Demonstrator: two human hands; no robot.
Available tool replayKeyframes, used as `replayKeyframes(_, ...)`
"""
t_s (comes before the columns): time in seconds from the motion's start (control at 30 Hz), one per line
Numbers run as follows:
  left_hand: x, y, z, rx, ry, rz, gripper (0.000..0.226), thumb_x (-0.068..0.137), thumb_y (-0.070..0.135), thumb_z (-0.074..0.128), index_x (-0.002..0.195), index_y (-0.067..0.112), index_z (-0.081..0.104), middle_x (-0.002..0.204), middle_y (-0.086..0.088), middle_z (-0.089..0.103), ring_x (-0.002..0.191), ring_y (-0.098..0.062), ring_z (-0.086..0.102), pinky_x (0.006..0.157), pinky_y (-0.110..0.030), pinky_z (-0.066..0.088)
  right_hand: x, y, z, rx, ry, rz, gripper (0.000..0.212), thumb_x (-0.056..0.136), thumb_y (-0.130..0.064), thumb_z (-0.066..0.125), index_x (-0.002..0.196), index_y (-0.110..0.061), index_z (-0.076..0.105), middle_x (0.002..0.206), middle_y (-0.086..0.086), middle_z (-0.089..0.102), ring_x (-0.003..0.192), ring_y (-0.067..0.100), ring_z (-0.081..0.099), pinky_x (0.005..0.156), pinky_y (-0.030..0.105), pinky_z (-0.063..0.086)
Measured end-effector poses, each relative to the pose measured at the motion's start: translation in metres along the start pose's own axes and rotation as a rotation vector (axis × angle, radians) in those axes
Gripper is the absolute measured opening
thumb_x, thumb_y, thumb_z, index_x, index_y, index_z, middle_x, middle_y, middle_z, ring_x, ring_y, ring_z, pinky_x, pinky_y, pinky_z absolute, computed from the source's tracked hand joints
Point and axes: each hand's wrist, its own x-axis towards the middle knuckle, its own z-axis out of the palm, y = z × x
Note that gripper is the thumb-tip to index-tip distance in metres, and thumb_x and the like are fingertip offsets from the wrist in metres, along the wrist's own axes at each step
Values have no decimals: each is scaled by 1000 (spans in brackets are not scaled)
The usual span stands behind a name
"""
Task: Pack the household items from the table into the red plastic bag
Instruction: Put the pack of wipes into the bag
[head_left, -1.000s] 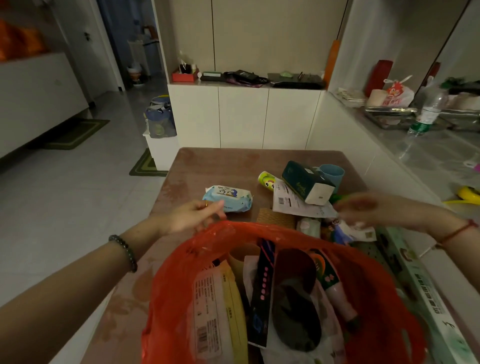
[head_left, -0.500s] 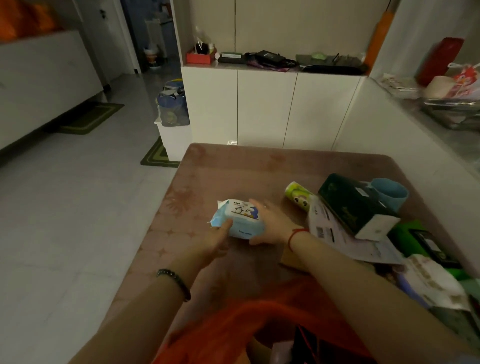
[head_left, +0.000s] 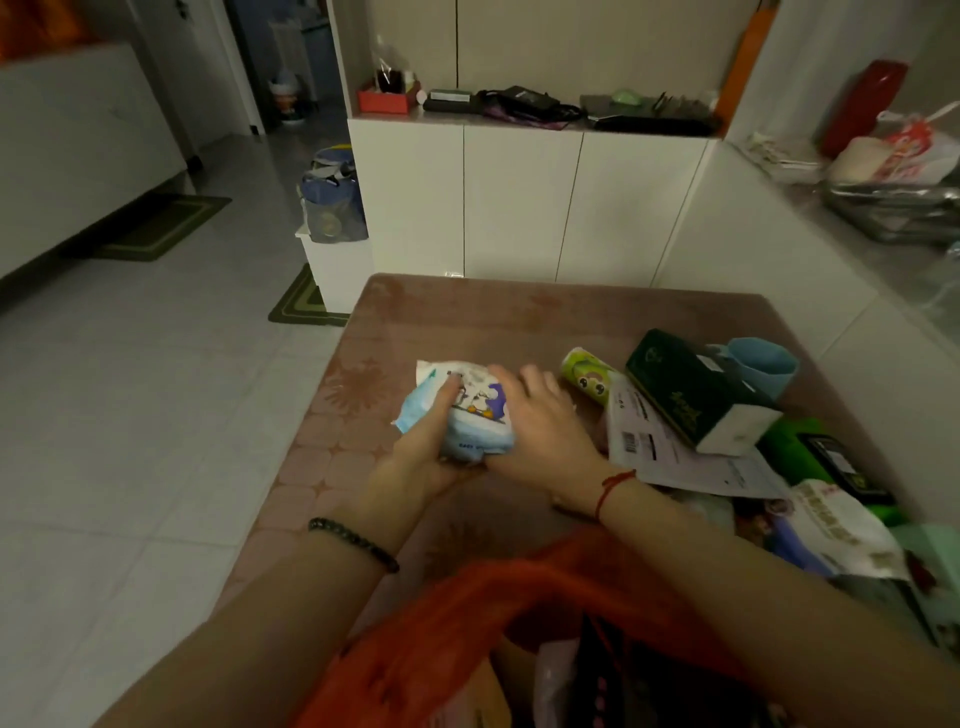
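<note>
A soft blue-and-white pack of wet wipes (head_left: 470, 415) is lifted a little off the brown table (head_left: 467, 317), tilted on its side. My left hand (head_left: 423, 449) grips it from the left and below, thumb on top. My right hand (head_left: 540, 426) presses flat against its right side. The red plastic bag (head_left: 457, 623) sits open at the near edge under my forearms, with several packed items inside, partly hidden.
To the right on the table lie a green tube (head_left: 587, 374), a dark green box (head_left: 696, 392), a blue cup (head_left: 761, 364), printed papers (head_left: 670, 457) and more packets (head_left: 831, 525). White cabinets (head_left: 519, 202) stand behind the table, tiled floor to the left.
My hands left the bag's rim and reached forward to the wipes pack. Both hands now hold it, and it has been raised and tilted off the table. The view has dipped forward.
</note>
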Motion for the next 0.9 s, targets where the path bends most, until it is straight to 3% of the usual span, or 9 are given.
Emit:
replayKeyframes(0.07,-26,8,1,-24,-62,54,40,78,42,67,97,7,61,84,-9,72,74,-20,68,65,-36,56,-21,-15,-42,-26,95,-65,94,63,-54,69,139,-15,32,118,11,43,108,27,41,92,34,34)
replayKeyframes(0.13,-52,14,-2,-10,-118,165,60,70,41,75,115,6,58,100,-12,72,83,-22,71,59,-31,59,-44,-25,-86,137,91,-32,87,62,-54,73,136,-22,38,119,6,43,109,21,40,94,28,33)
replayKeyframes(0.27,-119,15,4,209,-247,408,80,48,49,80,117,14,59,103,-7,73,92,-23,71,84,-39,56,-88,-37,-153,625,85,173,67,73,-38,71,131,-25,41,125,-1,47,112,12,50,93,24,44)
replayKeyframes(0.4,-179,-9,12,464,-384,536,55,74,43,69,121,19,53,106,-1,71,85,-10,70,64,-25,57,-140,-46,-175,1022,-79,337,72,65,-30,76,128,-20,42,109,1,67,88,15,69,70,30,57)
replayKeyframes(0.47,-196,-23,2,544,-421,643,51,82,45,58,126,21,48,110,1,66,88,-3,66,73,-21,56,-171,-45,-177,1111,-25,410,74,56,-35,76,123,-21,49,104,5,70,86,21,71,69,35,57)
replayKeyframes(0.57,-202,-36,-27,1153,-321,837,78,70,72,49,138,37,30,136,-1,50,123,-15,49,104,-36,42,-213,-36,-169,1286,50,558,47,69,-30,71,113,-18,59,94,8,74,78,25,72,68,36,59)
replayKeyframes(0.67,-193,-44,-52,1873,-60,844,90,69,73,53,143,33,22,140,-6,47,125,-28,47,102,-40,39,-244,-35,-155,1384,-25,703,15,83,-22,62,95,-14,66,68,5,75,56,17,70,47,24,55)
replayKeyframes(0.8,-186,-40,-65,1636,6,796,33,81,49,59,104,24,59,106,-2,68,97,-21,63,77,-32,49,-266,-49,-119,1280,-322,766,19,82,-22,64,95,-9,68,69,7,75,59,17,71,53,24,56)
replayKeyframes(0.9,-189,-30,-63,1347,39,858,23,85,34,61,65,28,49,85,-5,65,87,-24,63,69,-25,41,-256,-60,-86,1467,-325,827,24,83,-25,63,96,-6,68,81,12,75,69,22,71,63,31,57)
